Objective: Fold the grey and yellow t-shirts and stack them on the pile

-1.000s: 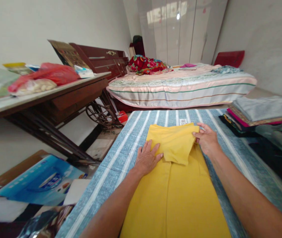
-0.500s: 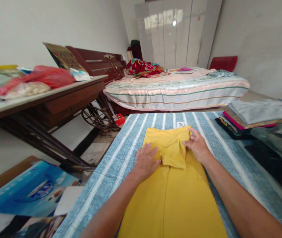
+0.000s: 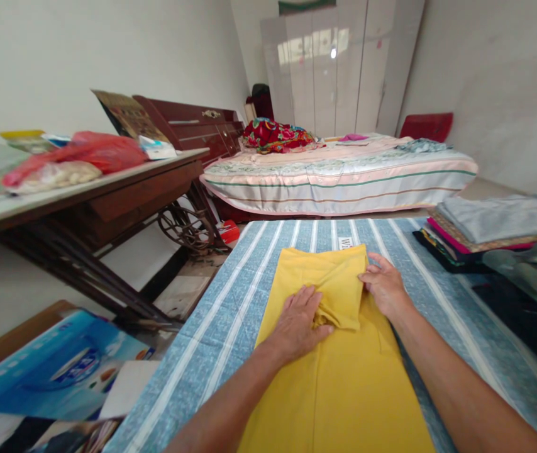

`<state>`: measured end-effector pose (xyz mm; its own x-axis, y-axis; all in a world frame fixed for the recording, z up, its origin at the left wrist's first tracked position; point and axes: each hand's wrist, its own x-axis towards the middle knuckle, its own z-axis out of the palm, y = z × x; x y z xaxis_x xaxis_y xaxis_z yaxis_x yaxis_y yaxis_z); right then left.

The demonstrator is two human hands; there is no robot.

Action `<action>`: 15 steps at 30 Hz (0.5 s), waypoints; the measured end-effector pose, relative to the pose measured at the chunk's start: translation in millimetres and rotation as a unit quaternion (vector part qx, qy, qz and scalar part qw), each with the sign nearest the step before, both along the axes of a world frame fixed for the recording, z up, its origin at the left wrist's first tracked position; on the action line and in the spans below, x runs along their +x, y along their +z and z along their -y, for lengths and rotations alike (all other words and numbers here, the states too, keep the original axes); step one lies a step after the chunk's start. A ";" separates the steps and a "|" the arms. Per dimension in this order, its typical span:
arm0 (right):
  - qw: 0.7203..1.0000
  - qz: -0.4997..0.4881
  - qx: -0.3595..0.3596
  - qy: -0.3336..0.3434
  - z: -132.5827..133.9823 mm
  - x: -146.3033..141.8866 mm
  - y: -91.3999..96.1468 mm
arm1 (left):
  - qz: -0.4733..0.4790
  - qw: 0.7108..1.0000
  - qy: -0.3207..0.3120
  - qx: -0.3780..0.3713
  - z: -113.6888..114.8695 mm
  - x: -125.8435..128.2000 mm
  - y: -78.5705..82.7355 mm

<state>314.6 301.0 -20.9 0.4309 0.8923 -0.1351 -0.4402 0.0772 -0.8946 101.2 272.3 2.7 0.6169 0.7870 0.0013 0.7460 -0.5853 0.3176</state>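
A yellow garment (image 3: 344,390) lies lengthwise on the blue striped cloth (image 3: 221,314), with a sleeve-like flap folded over its far end. Flat on that folded part rests my left hand (image 3: 301,321), fingers extended, beside some gathered fabric. My right hand (image 3: 384,283) pinches the flap's right edge between thumb and fingers. The garment's near end runs out of view at the bottom.
Folded clothes (image 3: 499,226) are piled at the right, with dark garments (image 3: 527,327) nearer. A sewing table (image 3: 155,179) bearing a red plastic bag (image 3: 108,151) stands left, above a blue carton (image 3: 61,371). Beyond lies a bed (image 3: 334,182).
My left hand has slid right, from the garment's left edge onto the folded part. My right hand still grips the flap's edge, which looks smoother now. The view has shifted slightly.
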 end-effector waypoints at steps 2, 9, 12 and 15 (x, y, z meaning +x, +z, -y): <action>1.000 -0.009 0.009 0.009 0.8 -1.8 4.3 | 0.002 1.000 -0.008 0.007 1.9 1.0 2.4; 0.988 -0.002 0.089 0.124 20.3 -48.6 39.6 | 0.115 0.988 0.085 0.052 10.9 16.4 4.0; 0.974 -0.003 0.118 0.195 32.7 -75.6 50.9 | 0.247 0.959 0.139 -0.012 9.3 21.3 3.1; 0.963 0.016 0.138 0.231 39.4 -87.5 55.1 | 0.394 0.897 0.162 -0.116 1.2 19.1 -1.2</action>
<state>227.1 261.6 34.2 -0.0214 0.9896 0.1420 -0.4564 0.1167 -0.8821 120.3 271.1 1.4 0.2358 0.9602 0.1497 0.3543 -0.2284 0.9068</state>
